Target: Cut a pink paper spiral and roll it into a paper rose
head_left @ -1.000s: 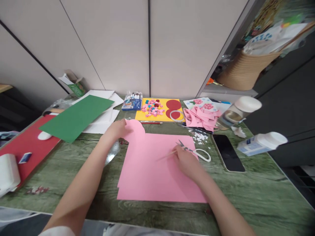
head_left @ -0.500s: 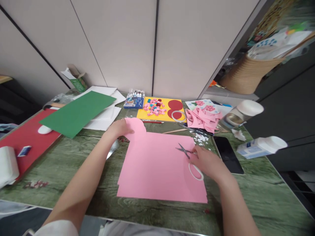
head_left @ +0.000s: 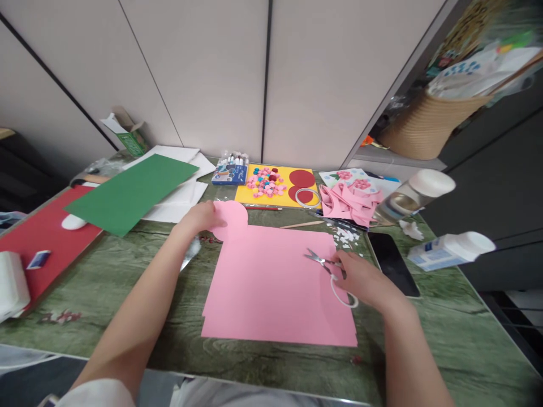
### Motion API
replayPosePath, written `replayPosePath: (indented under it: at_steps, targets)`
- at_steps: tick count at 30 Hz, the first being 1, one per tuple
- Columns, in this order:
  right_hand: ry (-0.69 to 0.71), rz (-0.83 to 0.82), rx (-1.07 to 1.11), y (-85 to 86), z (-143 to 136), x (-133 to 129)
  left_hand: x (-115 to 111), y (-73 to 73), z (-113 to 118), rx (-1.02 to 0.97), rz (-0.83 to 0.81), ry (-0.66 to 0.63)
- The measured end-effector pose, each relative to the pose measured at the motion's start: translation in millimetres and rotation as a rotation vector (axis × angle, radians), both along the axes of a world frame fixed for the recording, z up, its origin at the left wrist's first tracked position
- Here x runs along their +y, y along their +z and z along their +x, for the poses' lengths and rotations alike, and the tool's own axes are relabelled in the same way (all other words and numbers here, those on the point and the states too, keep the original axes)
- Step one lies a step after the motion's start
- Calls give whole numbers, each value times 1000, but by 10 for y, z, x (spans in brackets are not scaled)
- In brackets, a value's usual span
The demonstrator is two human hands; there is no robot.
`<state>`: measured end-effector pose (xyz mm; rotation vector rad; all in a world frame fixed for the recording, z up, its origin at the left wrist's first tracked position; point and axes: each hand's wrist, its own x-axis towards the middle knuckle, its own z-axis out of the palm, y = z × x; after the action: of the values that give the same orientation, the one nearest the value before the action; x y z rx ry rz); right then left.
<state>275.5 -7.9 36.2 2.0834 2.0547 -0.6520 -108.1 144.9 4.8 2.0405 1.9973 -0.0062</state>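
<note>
My left hand (head_left: 200, 219) is closed on the edge of a pink paper circle (head_left: 231, 219), thumb on top. The circle overlaps the upper left corner of the stacked pink paper sheets (head_left: 271, 288), which lie flat in front of me. Over the right part of these sheets, my right hand (head_left: 354, 277) grips a pair of scissors (head_left: 323, 261). Their blades are slightly apart and point left, and a white handle loop (head_left: 343, 293) hangs below my fingers. Whether the scissors touch the paper I cannot tell.
Behind the sheets lie yellow paper (head_left: 282, 199) with pompoms (head_left: 267, 182), red circles (head_left: 302, 178) and pink scraps (head_left: 352, 203). On the right are a phone (head_left: 392, 263) and a white bottle (head_left: 452, 250). Green paper (head_left: 133, 195) and red paper (head_left: 55, 240) lie left.
The scissors have turned slightly in my right hand, their handle loop shifting right. My left hand and the pink circle have barely moved; the view has shifted slightly.
</note>
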Motion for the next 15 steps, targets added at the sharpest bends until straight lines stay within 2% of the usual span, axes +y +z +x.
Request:
replayPosePath:
  at_steps: [7, 15]
  targets:
    - [-12, 92, -94, -88, 77, 38, -25, 60, 2, 9, -60, 16]
    - [43, 6, -80, -100, 110, 53, 4, 26, -43, -69, -83, -7]
